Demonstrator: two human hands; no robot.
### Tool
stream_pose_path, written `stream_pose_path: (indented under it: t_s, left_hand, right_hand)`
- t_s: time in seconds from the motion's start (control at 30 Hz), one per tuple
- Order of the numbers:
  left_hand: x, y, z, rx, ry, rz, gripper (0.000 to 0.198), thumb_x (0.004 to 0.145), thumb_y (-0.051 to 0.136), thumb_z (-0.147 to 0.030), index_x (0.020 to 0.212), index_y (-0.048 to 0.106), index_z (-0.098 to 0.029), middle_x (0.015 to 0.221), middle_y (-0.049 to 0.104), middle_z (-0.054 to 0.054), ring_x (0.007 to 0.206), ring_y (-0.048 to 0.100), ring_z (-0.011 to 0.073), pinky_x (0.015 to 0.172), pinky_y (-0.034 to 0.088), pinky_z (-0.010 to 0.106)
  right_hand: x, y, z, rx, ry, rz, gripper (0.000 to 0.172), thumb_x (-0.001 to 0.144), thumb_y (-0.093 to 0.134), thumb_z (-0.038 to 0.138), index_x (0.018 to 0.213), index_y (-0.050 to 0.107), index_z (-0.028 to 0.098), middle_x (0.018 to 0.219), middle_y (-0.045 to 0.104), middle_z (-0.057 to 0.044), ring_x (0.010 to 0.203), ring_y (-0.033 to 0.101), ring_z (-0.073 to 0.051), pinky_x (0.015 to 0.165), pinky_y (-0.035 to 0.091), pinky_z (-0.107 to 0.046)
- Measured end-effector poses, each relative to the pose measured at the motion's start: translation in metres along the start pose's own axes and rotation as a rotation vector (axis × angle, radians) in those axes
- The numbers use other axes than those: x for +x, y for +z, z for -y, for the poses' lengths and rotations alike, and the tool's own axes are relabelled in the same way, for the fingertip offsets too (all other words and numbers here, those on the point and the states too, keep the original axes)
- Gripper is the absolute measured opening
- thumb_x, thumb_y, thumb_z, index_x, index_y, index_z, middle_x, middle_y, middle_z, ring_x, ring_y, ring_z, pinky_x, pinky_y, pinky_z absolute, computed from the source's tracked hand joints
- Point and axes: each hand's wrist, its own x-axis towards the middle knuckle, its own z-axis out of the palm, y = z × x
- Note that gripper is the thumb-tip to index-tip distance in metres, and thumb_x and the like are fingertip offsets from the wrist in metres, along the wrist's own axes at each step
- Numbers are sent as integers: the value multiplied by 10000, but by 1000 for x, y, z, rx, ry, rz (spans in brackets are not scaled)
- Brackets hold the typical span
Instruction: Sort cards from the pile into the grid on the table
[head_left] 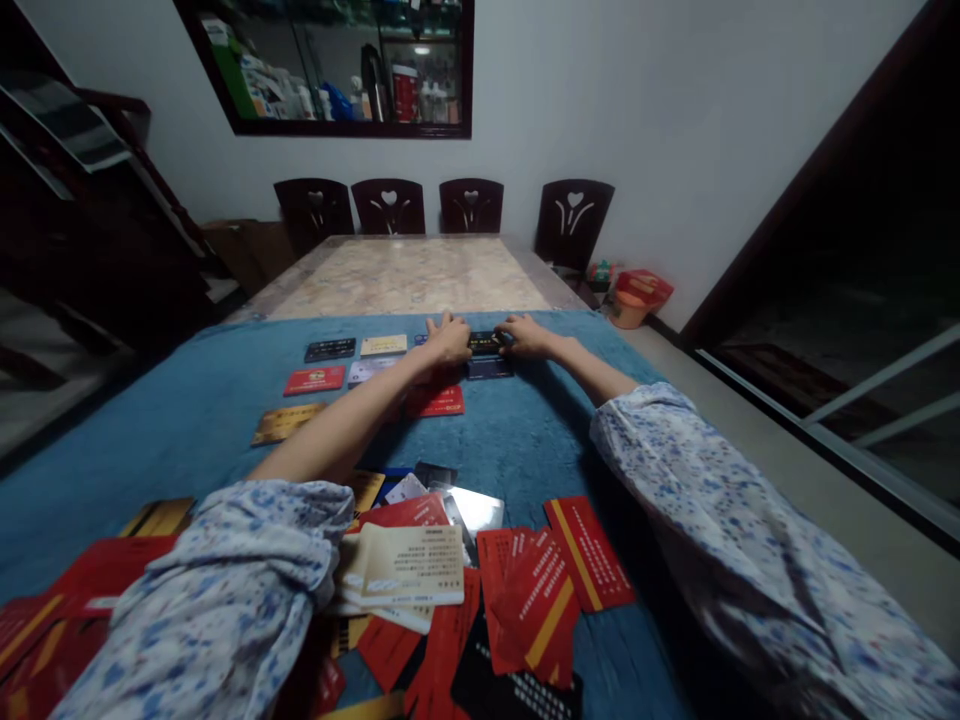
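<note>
Both my hands reach to the far part of the blue cloth. Between them is a black card (482, 343) with light print. At its left end are the bent fingers of my left hand (450, 340). My right hand (525, 337) pinches the right end. Just below it lies a dark blue card (489, 369). A red card (437, 401) lies nearer to me, and a blue-marked card (421, 340) is partly behind my left hand. To the left are another black card (330, 349), a cream card (384, 346), a pale card (370, 373), a red card (315, 380) and a gold card (288, 424).
Close to me is a loose heap of cards, including cream cards (412, 565), red cards (544, 605) and a black card (510, 680). More red cards (112, 570) lie under my left sleeve. Beyond the blue cloth (202, 400) are a stone-patterned tabletop (412, 275) and several dark chairs.
</note>
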Motion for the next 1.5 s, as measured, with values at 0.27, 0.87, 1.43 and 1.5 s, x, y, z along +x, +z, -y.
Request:
stream_pose_path:
  t_s: [0.27, 0.87, 1.43, 1.5]
  left_hand:
    - [9, 0, -1, 14, -28, 62, 359, 792, 581, -182, 1119, 726, -154, 1324, 646, 196, 1376, 397, 421, 1071, 360, 656]
    - [20, 7, 4, 45, -42, 106, 523, 782, 584, -221, 1301, 653, -201, 1440, 555, 186, 1416, 357, 410, 1121, 312, 684]
    - [-6, -6, 0, 96, 52, 16, 514, 836, 526, -158, 1346, 587, -163, 1463, 506, 204, 1436, 323, 391, 1105, 308, 627]
    - [-14, -7, 2, 96, 83, -25, 517, 844, 527, -160, 1358, 579, -177, 1466, 503, 194, 1430, 317, 385, 1092, 309, 616]
  right_hand:
    - [9, 4, -3, 35, -16, 1, 482, 855, 662, 256, 1332, 662, 189, 1352, 653, -141, 1223, 603, -282, 1086, 409, -392]
    - [8, 2, -8, 162, 36, 36, 516, 830, 680, 281, 1345, 686, 238, 1331, 646, -129, 1169, 640, -291, 1007, 502, -376]
    - [3, 2, -7, 163, 53, 21, 671, 846, 663, 250, 1500, 531, 179, 1352, 626, -159, 1183, 625, -281, 1029, 490, -383]
    - [-2, 3, -9, 165, 42, -34, 662, 856, 649, 263, 1499, 528, 163, 1338, 616, -172, 1204, 606, -295, 1043, 482, -404]
